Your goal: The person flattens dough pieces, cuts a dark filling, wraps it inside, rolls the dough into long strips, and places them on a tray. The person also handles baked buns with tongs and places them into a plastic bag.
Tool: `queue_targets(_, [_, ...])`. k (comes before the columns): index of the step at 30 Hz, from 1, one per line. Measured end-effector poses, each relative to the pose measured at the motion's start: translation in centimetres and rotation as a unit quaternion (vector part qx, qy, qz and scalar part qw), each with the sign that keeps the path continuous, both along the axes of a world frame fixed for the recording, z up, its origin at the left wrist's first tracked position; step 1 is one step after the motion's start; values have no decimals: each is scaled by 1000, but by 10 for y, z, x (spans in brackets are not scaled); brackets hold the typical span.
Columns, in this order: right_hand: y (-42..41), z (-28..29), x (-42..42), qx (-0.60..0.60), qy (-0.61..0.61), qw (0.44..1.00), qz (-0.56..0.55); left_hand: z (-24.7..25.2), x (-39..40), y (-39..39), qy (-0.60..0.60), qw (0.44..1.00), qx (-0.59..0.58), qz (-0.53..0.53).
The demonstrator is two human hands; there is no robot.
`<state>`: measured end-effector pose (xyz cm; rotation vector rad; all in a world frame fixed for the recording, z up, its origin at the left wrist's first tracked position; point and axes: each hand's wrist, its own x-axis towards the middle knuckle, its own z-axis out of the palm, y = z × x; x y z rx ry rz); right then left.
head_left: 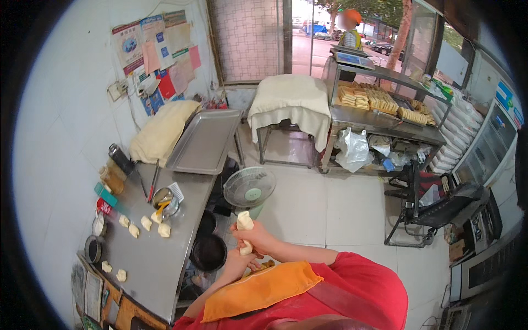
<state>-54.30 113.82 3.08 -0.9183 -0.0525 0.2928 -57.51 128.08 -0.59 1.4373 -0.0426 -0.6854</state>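
A thick strip of pale dough (245,221) is held in front of my body, beside the steel worktable (144,264). My right hand (260,238) is wrapped around its middle, and one end sticks up above the fist. Just below, my left hand (237,263) is at the lower end, its fingers partly hidden. Several small dough pieces (164,230) lie on the table to my left, some beside a metal bowl (165,202) with a yellow-handled utensil in it. Two more dough pieces (121,275) are nearer the table's front.
A large baking tray (206,140) and a cloth-covered mound (165,128) occupy the table's far end. A fan (250,187) and dark round pans (209,252) are close to the table edge. Beyond stand a covered stand (288,95), a display counter (383,119) and a black folding chair (445,206).
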Motion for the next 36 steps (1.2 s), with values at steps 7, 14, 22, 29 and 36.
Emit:
queue_targets(7, [-43, -1, 9, -12, 26, 995, -91, 36, 10, -41, -70, 992, -107, 17])
queue_targets(14, [-15, 26, -1, 75, 30, 996, -46, -2, 15, -15, 11, 996, 85, -30])
queue_targets(22, [29, -2, -10, -2, 1, 1000, 29, 16, 9, 19, -185, 981, 51, 22])
queue_targets(29, [42, 17, -2, 18, 34, 998, -48, 25, -9, 52, -158, 961, 221, -45])
queue_targets(36, [70, 28, -19, -12, -64, 996, -58, 45, 4, 63, -94, 992, 52, -65])
